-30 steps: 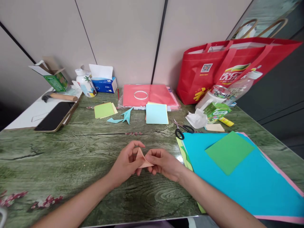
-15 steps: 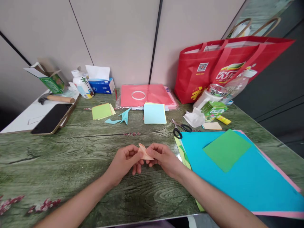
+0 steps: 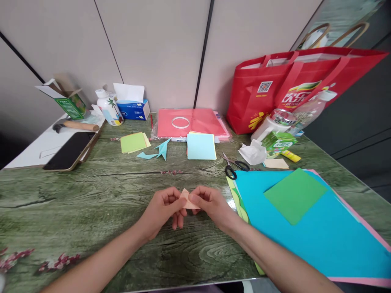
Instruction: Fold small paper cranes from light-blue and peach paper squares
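A small folded piece of peach paper [image 3: 190, 204] is held above the table between my two hands. My left hand [image 3: 167, 208] pinches its left side, thumb in front. On the other side, my right hand [image 3: 208, 203] grips it between thumb and curled fingers. One pointed tip of the paper rises between the thumbs; its back is hidden. Beyond the hands lie a folded blue paper figure [image 3: 161, 150], a stack of light blue square sheets [image 3: 200, 146] and a stack of green square sheets [image 3: 133, 142]. Black-handled scissors [image 3: 233, 166] rest to the right of these.
Large blue sheets [image 3: 305, 240] with a green square [image 3: 295, 196] on top cover the right side. Behind stand a red bag [image 3: 250, 97], a tissue box [image 3: 133, 110] and a white bottle [image 3: 109, 108]. A phone [image 3: 69, 151] and a hammer [image 3: 80, 125] lie at left.
The peach paper's upper flap, bent leftward before, now stands as a more even triangular point. Both hands keep their grip on it. The whole view has shifted slightly.
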Demonstrator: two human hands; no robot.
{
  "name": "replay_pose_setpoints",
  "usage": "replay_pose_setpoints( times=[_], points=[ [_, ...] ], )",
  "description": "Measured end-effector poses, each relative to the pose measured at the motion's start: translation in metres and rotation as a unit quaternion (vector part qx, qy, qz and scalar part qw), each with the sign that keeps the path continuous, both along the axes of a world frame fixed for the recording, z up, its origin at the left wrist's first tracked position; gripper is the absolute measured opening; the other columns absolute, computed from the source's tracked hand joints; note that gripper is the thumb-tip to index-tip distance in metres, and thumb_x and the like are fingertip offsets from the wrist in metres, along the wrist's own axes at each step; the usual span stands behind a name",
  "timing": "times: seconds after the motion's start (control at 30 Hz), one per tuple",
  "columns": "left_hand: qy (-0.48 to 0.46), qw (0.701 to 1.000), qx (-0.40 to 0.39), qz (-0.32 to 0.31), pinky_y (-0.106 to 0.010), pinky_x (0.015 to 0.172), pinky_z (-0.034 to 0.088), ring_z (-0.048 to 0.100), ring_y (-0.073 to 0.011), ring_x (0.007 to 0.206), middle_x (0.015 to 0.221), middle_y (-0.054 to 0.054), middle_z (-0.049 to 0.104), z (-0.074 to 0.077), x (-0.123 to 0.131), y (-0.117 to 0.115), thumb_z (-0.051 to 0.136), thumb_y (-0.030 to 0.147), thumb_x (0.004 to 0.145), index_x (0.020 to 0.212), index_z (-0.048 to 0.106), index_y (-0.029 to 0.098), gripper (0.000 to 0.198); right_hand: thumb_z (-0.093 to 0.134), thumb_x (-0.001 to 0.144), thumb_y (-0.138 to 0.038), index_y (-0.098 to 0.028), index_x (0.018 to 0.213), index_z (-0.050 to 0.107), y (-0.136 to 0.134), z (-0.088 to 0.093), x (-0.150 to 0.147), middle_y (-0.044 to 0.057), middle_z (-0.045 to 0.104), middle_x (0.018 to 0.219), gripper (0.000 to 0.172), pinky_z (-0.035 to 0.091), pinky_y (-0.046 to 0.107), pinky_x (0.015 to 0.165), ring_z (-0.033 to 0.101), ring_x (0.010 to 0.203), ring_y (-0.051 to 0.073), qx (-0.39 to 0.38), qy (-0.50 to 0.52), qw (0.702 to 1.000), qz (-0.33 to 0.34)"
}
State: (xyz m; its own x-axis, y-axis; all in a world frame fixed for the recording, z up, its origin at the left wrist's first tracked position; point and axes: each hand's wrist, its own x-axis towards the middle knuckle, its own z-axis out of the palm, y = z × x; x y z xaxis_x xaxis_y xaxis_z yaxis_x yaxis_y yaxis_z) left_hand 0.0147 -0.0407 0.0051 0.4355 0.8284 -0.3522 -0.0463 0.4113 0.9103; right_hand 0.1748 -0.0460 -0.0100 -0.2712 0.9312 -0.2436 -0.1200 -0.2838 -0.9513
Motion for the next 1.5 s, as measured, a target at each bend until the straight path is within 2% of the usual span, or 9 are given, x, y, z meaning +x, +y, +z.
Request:
replay_pose_setpoints(
  times=[0.27,0.53,0.67,0.8,1.03,1.2,1.27,1.4,1.5],
  points=[
    [0.003,0.997,0.013,0.076,-0.017,0.033,0.037,0.052,-0.0083,0.037,0.054,0.002,0.060,0.003,0.001,0.003,0.061,0.027,0.074,0.065,0.049,0.015,0.020,0.061,0.069,-0.057,-0.015,0.061,0.052,0.003,0.003,-0.002,-0.003,0.054,0.053,0.044,0.042,0.020,0.046,0.051,0.047,0.007,-0.084,0.030,0.996,0.003],
    [-0.016,0.997,-0.001,0.070,-0.018,0.033,0.039,0.053,-0.0095,0.037,0.054,0.002,0.060,0.002,0.001,0.000,0.061,0.028,0.074,0.066,0.048,0.015,0.020,0.057,0.071,-0.058,-0.018,0.052,0.043,0.001,0.002,-0.003,-0.005,0.049,0.043,0.047,0.037,0.019,0.040,0.043,0.038,0.005,0.007,-0.056,0.998,-0.028],
    [-0.023,0.996,0.013,0.081,-0.018,0.033,0.040,0.054,-0.0094,0.038,0.056,0.002,0.060,0.003,0.002,0.000,0.060,0.028,0.075,0.067,0.049,0.015,0.019,0.055,0.073,-0.056,-0.017,0.070,0.051,0.000,0.001,-0.004,-0.003,0.056,0.056,0.039,0.047,0.023,0.046,0.056,0.049,0.010,0.008,-0.013,0.999,-0.033],
    [-0.007,0.997,0.028,0.073,-0.019,0.034,0.041,0.055,-0.0104,0.037,0.054,0.002,0.060,0.001,0.003,-0.002,0.061,0.028,0.075,0.065,0.048,0.015,0.020,0.070,0.065,-0.040,-0.018,0.085,0.052,0.001,-0.001,-0.005,-0.001,0.060,0.071,0.035,0.049,0.022,0.049,0.058,0.060,0.011,0.037,0.015,0.997,-0.062],
    [0.015,0.997,0.044,0.053,-0.019,0.032,0.041,0.055,-0.0108,0.035,0.052,0.002,0.060,-0.002,0.007,-0.006,0.062,0.031,0.073,0.063,0.046,0.016,0.024,0.069,0.068,-0.032,-0.020,0.064,0.040,-0.001,-0.003,-0.006,-0.007,0.048,0.056,0.031,0.043,0.018,0.044,0.048,0.047,0.007,0.064,0.020,0.992,-0.104],
    [0.019,0.997,0.046,0.063,-0.020,0.032,0.042,0.054,-0.0106,0.034,0.051,0.002,0.059,0.000,0.008,-0.006,0.061,0.031,0.074,0.062,0.047,0.016,0.023,0.062,0.074,-0.027,-0.018,0.073,0.059,-0.005,0.000,-0.006,-0.002,0.057,0.065,0.010,0.043,0.020,0.050,0.051,0.054,0.009,0.131,-0.069,0.984,-0.098],
    [0.018,0.997,0.046,0.061,-0.021,0.033,0.043,0.055,-0.0112,0.035,0.052,0.002,0.059,0.000,0.008,-0.007,0.062,0.032,0.074,0.063,0.047,0.016,0.024,0.062,0.073,-0.026,-0.018,0.077,0.063,-0.006,0.001,-0.006,0.000,0.061,0.070,0.009,0.044,0.021,0.053,0.054,0.059,0.010,0.145,-0.094,0.980,-0.100],
    [0.014,0.998,0.048,0.050,-0.021,0.036,0.045,0.057,-0.0123,0.039,0.053,0.001,0.060,-0.001,0.007,-0.007,0.064,0.034,0.073,0.064,0.049,0.015,0.025,0.064,0.070,-0.025,-0.017,0.070,0.062,-0.006,0.001,-0.007,-0.001,0.060,0.063,0.008,0.042,0.021,0.051,0.052,0.055,0.010,0.147,-0.094,0.978,-0.114],
    [-0.014,0.999,0.033,0.038,-0.025,0.050,0.051,0.063,-0.0147,0.053,0.064,-0.004,0.065,-0.002,0.004,-0.004,0.058,0.037,0.079,0.070,0.056,0.012,0.026,0.063,0.071,-0.025,-0.017,0.068,0.059,-0.003,-0.001,-0.004,-0.002,0.057,0.060,0.009,0.041,0.021,0.050,0.052,0.054,0.010,0.144,-0.084,0.979,-0.117]
  ],
)
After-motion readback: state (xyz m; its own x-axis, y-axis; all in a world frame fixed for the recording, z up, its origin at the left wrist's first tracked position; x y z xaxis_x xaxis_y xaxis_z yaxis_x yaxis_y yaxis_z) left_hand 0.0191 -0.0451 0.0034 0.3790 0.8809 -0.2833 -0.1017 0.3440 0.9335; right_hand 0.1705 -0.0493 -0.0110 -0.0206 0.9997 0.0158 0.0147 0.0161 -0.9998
